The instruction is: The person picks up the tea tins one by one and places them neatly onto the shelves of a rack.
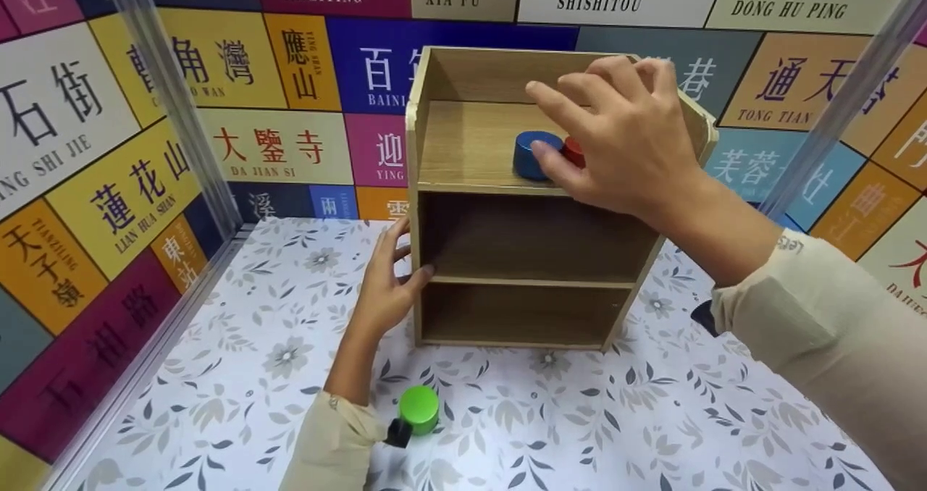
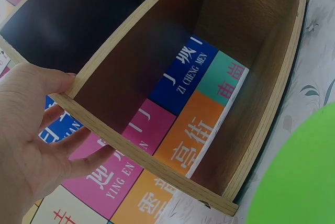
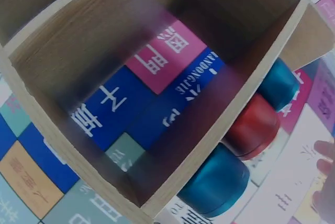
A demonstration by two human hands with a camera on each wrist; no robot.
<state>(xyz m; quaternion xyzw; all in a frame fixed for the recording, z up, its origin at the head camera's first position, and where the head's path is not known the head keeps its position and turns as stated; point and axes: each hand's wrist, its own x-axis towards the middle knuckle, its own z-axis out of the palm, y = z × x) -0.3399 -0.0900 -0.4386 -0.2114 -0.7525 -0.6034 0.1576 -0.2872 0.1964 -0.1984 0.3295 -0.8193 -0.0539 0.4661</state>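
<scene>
A small wooden shelf [image 1: 536, 285] stands upright on the table. My left hand [image 1: 387, 281] holds its left side, thumb on the front edge and fingers along the outer face, as the left wrist view also shows. On the top shelf sit a blue cylinder [image 1: 532, 165] and a red cylinder [image 1: 573, 153]; the right wrist view shows a second blue cylinder [image 3: 281, 85] beyond the red one, hidden behind my hand in the head view. My right hand [image 1: 623, 136] hovers over them with fingers spread and bent, holding nothing. Its thumb overlaps the near blue cylinder in the head view.
A green cylinder [image 1: 418, 409] stands on the floral tablecloth [image 1: 290, 361], close to my left sleeve. Walls with coloured street-name panels [image 1: 275, 147] rise behind and at the sides, with metal posts [image 1: 181, 114] at the corners.
</scene>
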